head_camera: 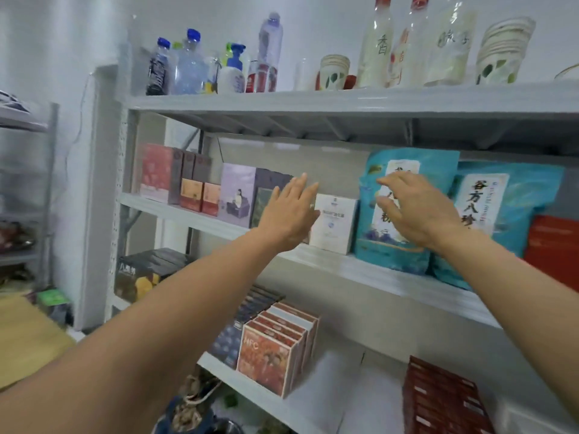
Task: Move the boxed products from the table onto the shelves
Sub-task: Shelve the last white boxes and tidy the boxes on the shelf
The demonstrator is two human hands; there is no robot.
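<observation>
Box (336,225) left of pouch (394,255), on shelf (360,268)

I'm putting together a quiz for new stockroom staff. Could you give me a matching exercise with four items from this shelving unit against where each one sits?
Items
1. clear plastic bottle with a blue cap
2. small white cardboard box
3. leftmost teal foil bag
4. row of red-orange cardboard boxes

Places
A. lower shelf
B. middle shelf, partly behind the right hand
C. top shelf, left end
D. middle shelf, just right of the left hand

Pairs: 1-C, 2-D, 3-B, 4-A
</observation>
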